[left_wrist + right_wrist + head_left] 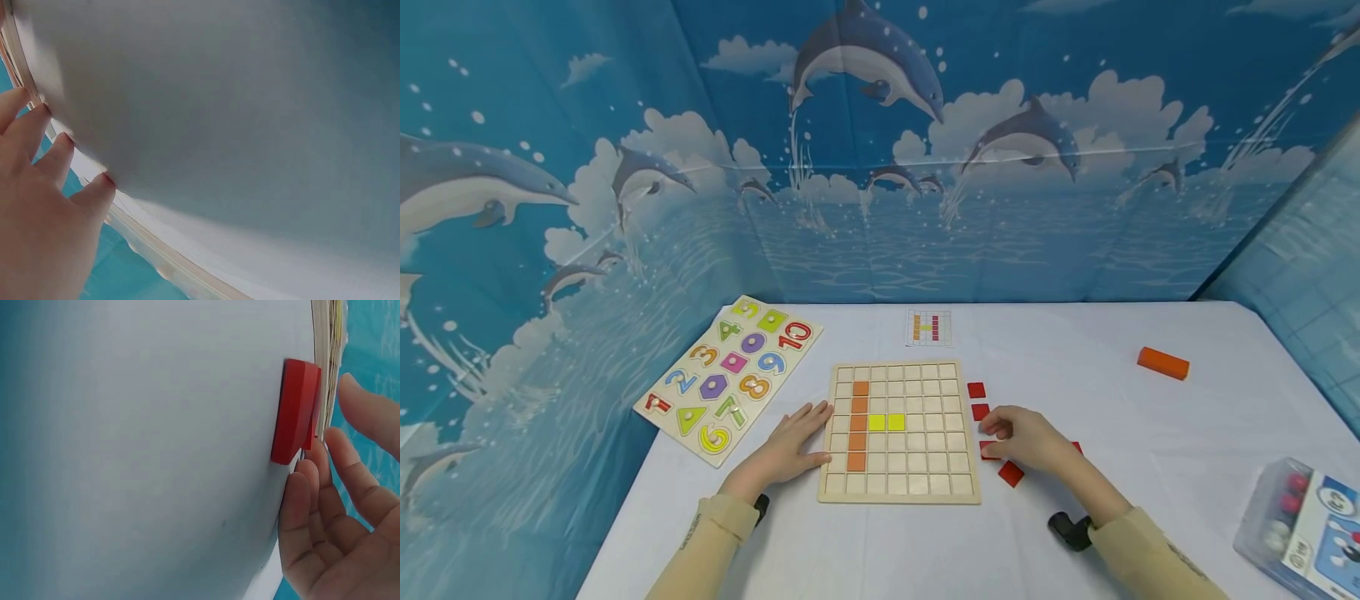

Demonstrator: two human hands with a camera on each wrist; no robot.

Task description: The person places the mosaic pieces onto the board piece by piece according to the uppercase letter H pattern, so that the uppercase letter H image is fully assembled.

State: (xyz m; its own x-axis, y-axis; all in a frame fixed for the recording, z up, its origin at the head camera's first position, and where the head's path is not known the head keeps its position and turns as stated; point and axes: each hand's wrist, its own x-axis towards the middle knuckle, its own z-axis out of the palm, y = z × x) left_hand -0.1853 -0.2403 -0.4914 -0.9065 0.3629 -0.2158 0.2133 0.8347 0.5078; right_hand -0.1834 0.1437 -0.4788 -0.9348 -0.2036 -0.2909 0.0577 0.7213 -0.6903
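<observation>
Right grip [1032,437], thumb and fingers narrowly parted, is among red tiles [1011,474]; left grip [784,452] lies spread at the board [917,485], where a push could jolt the orange tiles [858,423].

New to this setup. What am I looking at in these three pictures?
There's no robot here, just a person's two bare hands. The wide picture comes from the head, looking forward and down; the close-ups come from the left and right wrists.

On the white table lie a grid board with orange tiles and yellow tiles, loose red tiles, a number puzzle, a small card, an orange block and a clear box.

The left hand rests at the board's left edge. The right hand is among the red tiles, with none visibly gripped.
</observation>
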